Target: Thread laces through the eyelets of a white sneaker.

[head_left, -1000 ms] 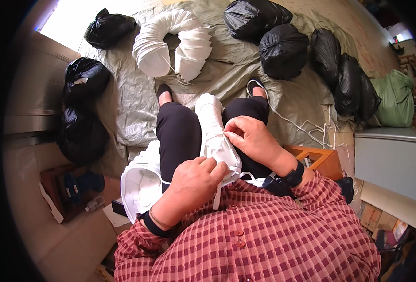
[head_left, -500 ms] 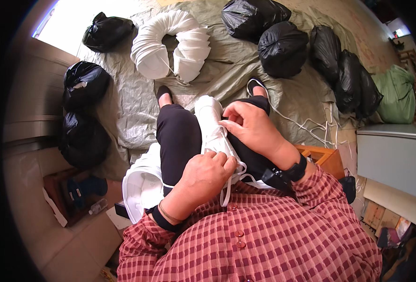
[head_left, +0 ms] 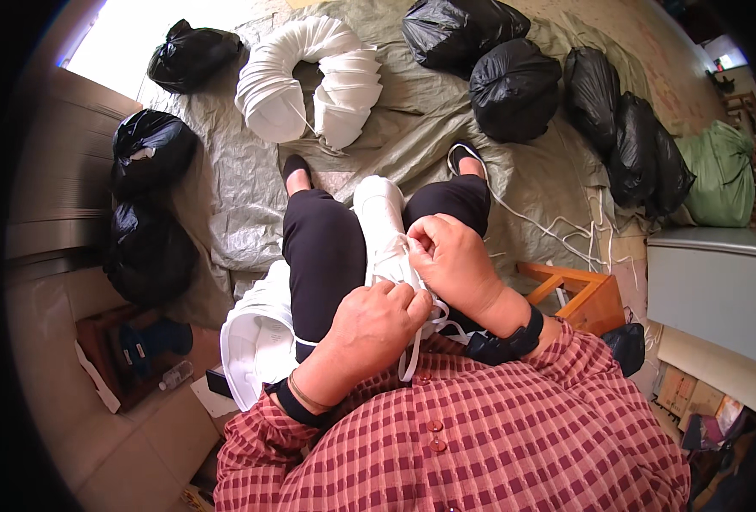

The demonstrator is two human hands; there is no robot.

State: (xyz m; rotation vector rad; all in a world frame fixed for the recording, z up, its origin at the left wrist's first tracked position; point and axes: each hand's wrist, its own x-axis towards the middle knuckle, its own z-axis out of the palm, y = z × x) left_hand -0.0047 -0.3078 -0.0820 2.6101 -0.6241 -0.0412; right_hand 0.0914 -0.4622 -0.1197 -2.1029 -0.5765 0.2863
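A white shoe upper [head_left: 379, 209] lies between my thighs, its rounded toe pointing away from me. A white shoelace [head_left: 407, 365] runs through its middle and hangs in loops toward my shirt. My right hand [head_left: 459, 263] is pinched closed on the lace at the upper's right edge. Nearer to me, my left hand [head_left: 371, 326] is closed over the near part of the upper, with lace at its fingertips; the exact grip is partly hidden. Beside my left thigh sits a stack of nested white pieces [head_left: 262, 337].
A ring of nested white pieces [head_left: 267, 68] lies ahead on a grey-green tarp [head_left: 420, 115]. Black plastic bags [head_left: 514, 90] stand along both sides. White cords [head_left: 578, 230] trail at right, near a wooden stool [head_left: 595, 303], a green sack [head_left: 719, 175] and a grey cabinet [head_left: 719, 290].
My right hand has drawn slightly nearer to me, its fingers closing into a tighter pinch on the lace. My left hand has shifted only a little.
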